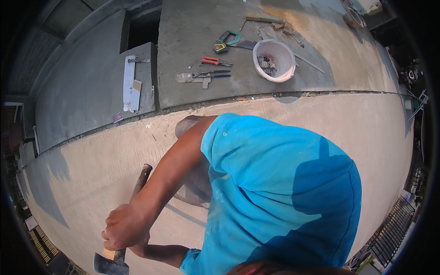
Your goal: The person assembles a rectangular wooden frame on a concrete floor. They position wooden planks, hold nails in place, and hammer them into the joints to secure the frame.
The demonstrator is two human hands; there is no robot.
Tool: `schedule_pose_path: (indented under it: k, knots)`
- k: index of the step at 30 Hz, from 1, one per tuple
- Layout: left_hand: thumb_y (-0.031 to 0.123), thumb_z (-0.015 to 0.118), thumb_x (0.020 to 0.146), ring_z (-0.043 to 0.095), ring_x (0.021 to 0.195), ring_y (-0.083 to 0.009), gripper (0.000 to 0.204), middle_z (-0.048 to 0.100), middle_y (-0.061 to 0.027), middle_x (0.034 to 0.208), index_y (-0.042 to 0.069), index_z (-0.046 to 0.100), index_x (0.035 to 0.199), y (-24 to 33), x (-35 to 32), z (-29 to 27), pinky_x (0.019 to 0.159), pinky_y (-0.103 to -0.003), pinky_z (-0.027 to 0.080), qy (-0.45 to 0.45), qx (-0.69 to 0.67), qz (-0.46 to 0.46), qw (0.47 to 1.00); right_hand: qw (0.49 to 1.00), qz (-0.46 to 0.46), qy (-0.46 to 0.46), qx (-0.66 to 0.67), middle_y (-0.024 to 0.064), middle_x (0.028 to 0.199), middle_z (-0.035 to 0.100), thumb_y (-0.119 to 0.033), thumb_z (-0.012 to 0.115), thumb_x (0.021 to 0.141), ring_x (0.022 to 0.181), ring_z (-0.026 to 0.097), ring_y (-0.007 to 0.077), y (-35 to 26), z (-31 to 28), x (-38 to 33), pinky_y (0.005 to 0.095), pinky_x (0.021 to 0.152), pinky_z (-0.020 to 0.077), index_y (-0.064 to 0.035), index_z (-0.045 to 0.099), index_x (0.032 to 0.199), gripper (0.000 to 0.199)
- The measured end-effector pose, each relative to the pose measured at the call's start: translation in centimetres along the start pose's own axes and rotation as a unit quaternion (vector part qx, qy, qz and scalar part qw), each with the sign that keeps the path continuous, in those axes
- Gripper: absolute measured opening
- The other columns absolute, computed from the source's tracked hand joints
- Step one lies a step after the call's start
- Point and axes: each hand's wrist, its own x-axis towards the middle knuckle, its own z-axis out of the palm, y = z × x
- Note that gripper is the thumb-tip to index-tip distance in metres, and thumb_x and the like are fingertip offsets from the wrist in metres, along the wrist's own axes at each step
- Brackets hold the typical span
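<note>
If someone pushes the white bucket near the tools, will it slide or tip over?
The white bucket looks wide and low, so it would probably slide rather than tip. Debris inside likely adds weight. The rough concrete floor may resist sliding.

No packages, labels, signs or screens show here.

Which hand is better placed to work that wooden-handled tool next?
Right, likely. The right hand is already closed round the handle, just above the metal head. Of the left arm, only the left forearm shows; its hand is hidden.
</note>
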Motion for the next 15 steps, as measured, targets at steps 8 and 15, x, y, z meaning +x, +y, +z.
schedule_pose_path:
  k: [8, 15]
  knots:
    - [0.024, 0.091, 0.064, 0.059, 0.079, -0.0414, 0.054, 0.065, -0.0185, 0.081, -0.005, 0.065, 0.101, 3.9, 3.3, -1.6, 0.080, -0.045, 0.045, 0.031, 0.018, 0.105, 0.994, 0.978, 0.129, 0.061, 0.153, 0.0120, 0.075, 0.067, -0.011, 0.073, 0.074, 0.073, 0.071, 0.0317, 2.2, -2.0, -2.8, 0.0413, 0.059, 0.0568, -0.0014, 0.056, 0.085, 0.022]
    - [0.025, 0.091, 0.064, 0.059, 0.079, -0.0417, 0.052, 0.066, -0.0178, 0.081, -0.003, 0.066, 0.099, 3.5, 2.7, -1.4, 0.080, -0.046, 0.045, 0.016, 0.003, 0.058, 0.998, 0.989, 0.012, 0.149, -0.006, 0.0075, 0.064, 0.049, -0.011, 0.067, 0.075, 0.053, 0.061, 0.0331, -0.9, 0.6, -1.2, 0.0441, 0.048, 0.0490, -0.0039, 0.050, 0.079, 0.019]
